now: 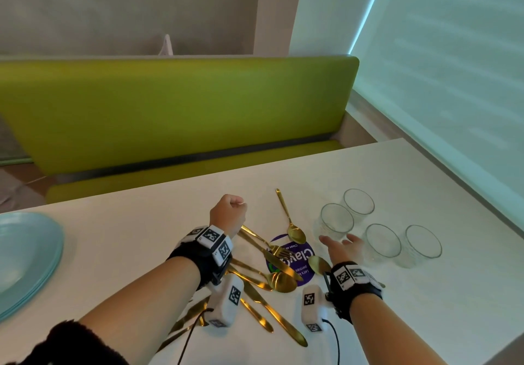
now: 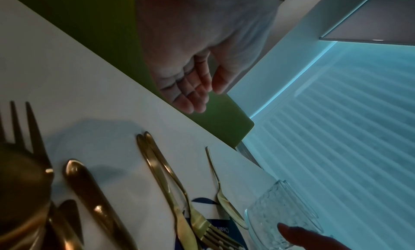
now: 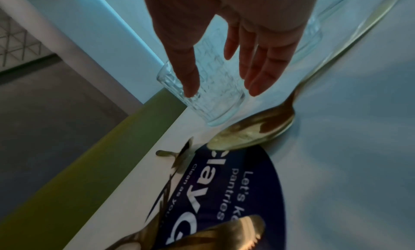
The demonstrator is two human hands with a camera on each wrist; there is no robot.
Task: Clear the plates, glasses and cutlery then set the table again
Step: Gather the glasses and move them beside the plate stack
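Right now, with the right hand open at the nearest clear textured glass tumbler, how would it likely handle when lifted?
The clear textured glass tumbler looks rigid and breakable. Its ribbed wall probably aids grip. The open right hand spans it, so it seems light; neighbouring glasses may clink.

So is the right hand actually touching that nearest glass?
Cannot tell. In the right wrist view the open right hand straddles the glass, with the thumb overlapping its rim, but no view shows contact or a gap plainly.

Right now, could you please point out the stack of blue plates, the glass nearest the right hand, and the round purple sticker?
stack of blue plates [image 1: 25, 254]: head view, on the top plate's face.
glass nearest the right hand [image 1: 336, 222]: head view, on its inside wall.
round purple sticker [image 1: 300, 259]: head view, on its printed face.
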